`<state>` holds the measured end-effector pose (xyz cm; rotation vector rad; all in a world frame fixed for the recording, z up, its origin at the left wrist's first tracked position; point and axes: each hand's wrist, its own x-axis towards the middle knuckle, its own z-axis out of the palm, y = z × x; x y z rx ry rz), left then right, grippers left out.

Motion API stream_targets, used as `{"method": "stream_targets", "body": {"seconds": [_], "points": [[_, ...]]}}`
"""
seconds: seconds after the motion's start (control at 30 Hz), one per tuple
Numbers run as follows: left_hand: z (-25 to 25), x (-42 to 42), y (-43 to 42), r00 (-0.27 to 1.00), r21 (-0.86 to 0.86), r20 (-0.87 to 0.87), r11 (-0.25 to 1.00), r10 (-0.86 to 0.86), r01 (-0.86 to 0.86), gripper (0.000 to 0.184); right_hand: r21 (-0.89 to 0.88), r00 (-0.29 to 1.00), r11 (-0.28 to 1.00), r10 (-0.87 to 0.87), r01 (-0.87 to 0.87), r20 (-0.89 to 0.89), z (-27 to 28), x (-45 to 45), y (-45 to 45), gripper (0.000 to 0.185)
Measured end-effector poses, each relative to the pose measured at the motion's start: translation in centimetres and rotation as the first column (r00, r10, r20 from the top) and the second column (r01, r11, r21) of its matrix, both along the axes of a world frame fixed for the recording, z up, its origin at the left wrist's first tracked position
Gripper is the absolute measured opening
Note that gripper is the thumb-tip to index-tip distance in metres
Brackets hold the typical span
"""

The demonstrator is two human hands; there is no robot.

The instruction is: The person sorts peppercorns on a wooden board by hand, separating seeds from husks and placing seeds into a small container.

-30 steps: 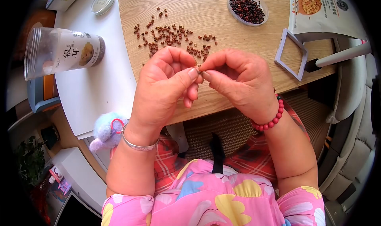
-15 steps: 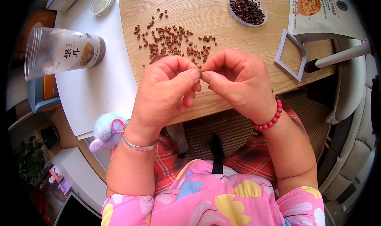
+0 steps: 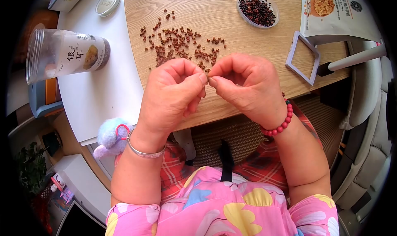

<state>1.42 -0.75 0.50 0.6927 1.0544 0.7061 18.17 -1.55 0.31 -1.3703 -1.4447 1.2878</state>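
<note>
My left hand (image 3: 171, 91) and my right hand (image 3: 248, 89) meet at their fingertips over the near edge of the wooden table (image 3: 206, 8). Both are closed in a pinch, thumb against forefinger. Whatever sits between the fingertips is too small and hidden to name. Just beyond the hands, reddish-brown peppercorn-like husks (image 3: 178, 41) lie scattered on the wood. Farther back on the right, a round clear dish (image 3: 277, 18) holds dark red and black grains (image 3: 256, 10).
On the white surface (image 3: 120, 62) at the left are a labelled plastic jar (image 3: 68, 56) and a round lid (image 3: 107, 3). A fluffy toy (image 3: 111, 134) hangs by its edge. At the right stand a printed pouch (image 3: 339, 16) and a grey frame (image 3: 291, 54).
Compared with a second ago, my left hand has its fingers more curled and sits slightly lower. Both hands stay pinched together at the fingertips.
</note>
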Motion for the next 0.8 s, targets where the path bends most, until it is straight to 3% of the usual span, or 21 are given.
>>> {"method": "stream_targets", "body": {"seconds": [0.43,0.6,0.73,0.8], "points": [[-0.2,-0.19,0.15,0.999,-0.029,0.036,1.0,0.0,0.001,0.01,-0.208,0.983,0.978,-0.044,0.006,-0.177,-0.38,-0.1,0.09,0.012],[-0.11,-0.1,0.19,0.999,-0.069,0.053,0.998,0.011,-0.007,0.008,-0.365,0.938,0.931,-0.111,-0.017,-0.327,-0.19,-0.2,0.19,0.011],[-0.34,-0.05,0.12,0.999,-0.055,0.046,0.998,0.017,-0.014,0.008,-0.364,0.935,0.931,-0.106,-0.027,-0.34,-0.61,-0.19,0.13,0.011],[-0.37,-0.05,0.14,0.999,-0.05,0.043,0.999,0.015,-0.013,0.008,-0.264,0.964,0.964,-0.075,0.005,-0.256,-0.97,-0.22,0.06,0.01]]}}
